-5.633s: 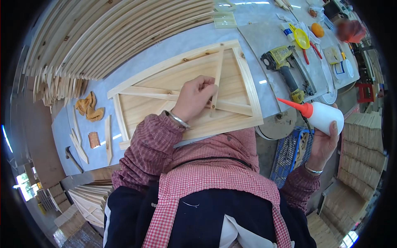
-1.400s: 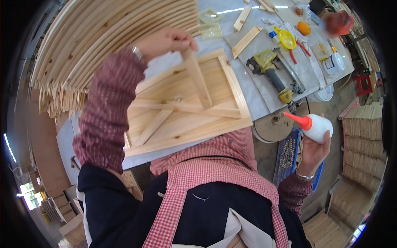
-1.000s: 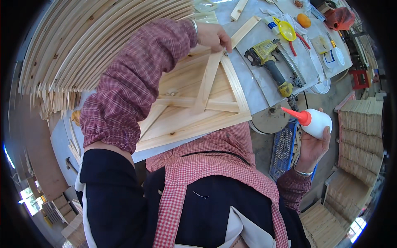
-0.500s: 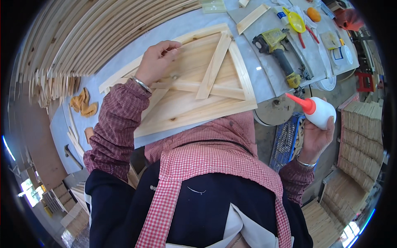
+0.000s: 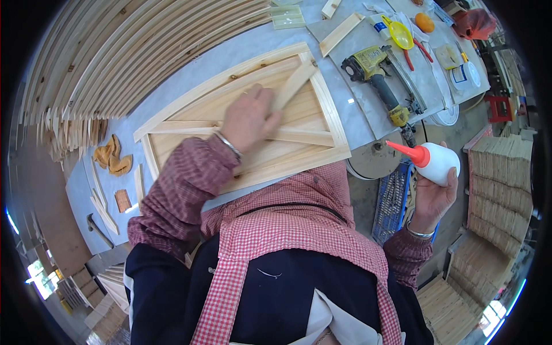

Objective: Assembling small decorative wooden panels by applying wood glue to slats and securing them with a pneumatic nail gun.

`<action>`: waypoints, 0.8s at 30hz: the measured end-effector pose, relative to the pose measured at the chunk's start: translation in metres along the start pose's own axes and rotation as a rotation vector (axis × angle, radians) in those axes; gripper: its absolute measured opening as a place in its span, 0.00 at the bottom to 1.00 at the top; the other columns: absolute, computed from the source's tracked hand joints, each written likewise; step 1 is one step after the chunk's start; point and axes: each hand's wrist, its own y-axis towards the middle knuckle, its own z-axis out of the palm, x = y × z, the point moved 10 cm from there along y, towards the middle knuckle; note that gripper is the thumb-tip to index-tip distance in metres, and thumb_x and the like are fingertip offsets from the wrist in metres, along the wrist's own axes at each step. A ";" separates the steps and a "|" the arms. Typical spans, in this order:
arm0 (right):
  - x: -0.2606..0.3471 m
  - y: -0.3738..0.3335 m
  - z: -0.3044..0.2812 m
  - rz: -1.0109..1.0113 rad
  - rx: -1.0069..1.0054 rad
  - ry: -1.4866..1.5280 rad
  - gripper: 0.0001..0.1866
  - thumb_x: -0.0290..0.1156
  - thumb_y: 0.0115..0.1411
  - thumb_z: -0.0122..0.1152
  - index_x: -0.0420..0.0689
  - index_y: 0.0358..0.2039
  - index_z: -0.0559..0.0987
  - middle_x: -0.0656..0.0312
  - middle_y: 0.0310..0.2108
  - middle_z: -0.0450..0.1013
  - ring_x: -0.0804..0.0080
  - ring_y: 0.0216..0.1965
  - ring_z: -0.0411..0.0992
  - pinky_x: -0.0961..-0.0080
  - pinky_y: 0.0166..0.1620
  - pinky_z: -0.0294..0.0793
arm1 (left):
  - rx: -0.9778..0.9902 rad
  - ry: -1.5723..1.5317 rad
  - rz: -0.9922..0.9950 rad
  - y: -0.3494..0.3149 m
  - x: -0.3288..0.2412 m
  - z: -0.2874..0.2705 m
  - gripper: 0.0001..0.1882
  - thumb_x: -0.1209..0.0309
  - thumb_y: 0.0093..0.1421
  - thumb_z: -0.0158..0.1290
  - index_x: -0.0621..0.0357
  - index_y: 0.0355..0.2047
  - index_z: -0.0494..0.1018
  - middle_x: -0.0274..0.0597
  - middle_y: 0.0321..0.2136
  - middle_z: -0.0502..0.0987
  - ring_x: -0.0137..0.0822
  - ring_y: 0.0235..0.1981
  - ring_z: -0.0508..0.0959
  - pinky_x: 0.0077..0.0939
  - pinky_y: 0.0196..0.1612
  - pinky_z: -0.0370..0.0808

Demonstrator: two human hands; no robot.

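Note:
A framed wooden panel [image 5: 230,186] lies on the table in front of me, a long rail across its middle. My left hand [image 5: 248,118] is over the panel, slightly blurred, its thumb and fingers around the lower end of a diagonal wooden strip [image 5: 298,85]. That strip slants up to the frame's far right corner; its lower end is hidden by the hand. Off the table's right side, my right hand [image 5: 434,198] holds a white squeeze bottle [image 5: 441,164] with a red pointed nozzle aimed left, toward the panel.
A yellow-black nail gun [image 5: 379,77] lies right of the panel, near a yellow strainer [image 5: 401,35] and an orange [image 5: 424,23]. Long boards [image 5: 144,52] are stacked at the far left. Tan gloves [image 5: 115,156] and a hammer [image 5: 99,230] rest at left. A blue crate [image 5: 391,201] stands below.
My left hand has moved right and nearer onto the diagonal strip, whose lower end has swung left. The right hand still holds the bottle. The view has shifted slightly.

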 end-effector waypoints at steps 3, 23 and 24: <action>0.003 0.001 -0.005 -0.011 -0.021 -0.008 0.30 0.35 0.56 0.54 0.33 0.55 0.58 0.50 0.55 0.61 0.56 0.54 0.64 0.56 0.54 0.66 | -0.063 0.171 0.071 0.006 0.022 -0.029 0.14 0.67 0.50 0.50 0.61 0.36 0.70 0.49 0.31 0.69 0.49 0.31 0.71 0.39 0.36 0.70; -0.005 0.001 -0.001 -0.005 0.003 -0.022 0.32 0.35 0.56 0.55 0.32 0.56 0.57 0.48 0.55 0.60 0.54 0.55 0.62 0.56 0.55 0.65 | -0.345 -0.835 -0.331 0.001 0.144 -0.045 0.17 0.62 0.62 0.46 0.64 0.41 0.72 0.47 0.26 0.72 0.36 0.27 0.72 0.26 0.35 0.70; -0.006 0.002 0.000 -0.006 0.014 -0.019 0.32 0.36 0.56 0.55 0.33 0.56 0.57 0.48 0.55 0.60 0.54 0.55 0.62 0.57 0.55 0.65 | -0.349 -0.833 -0.330 -0.001 0.144 -0.049 0.17 0.62 0.62 0.46 0.64 0.41 0.72 0.47 0.26 0.72 0.36 0.27 0.72 0.26 0.35 0.70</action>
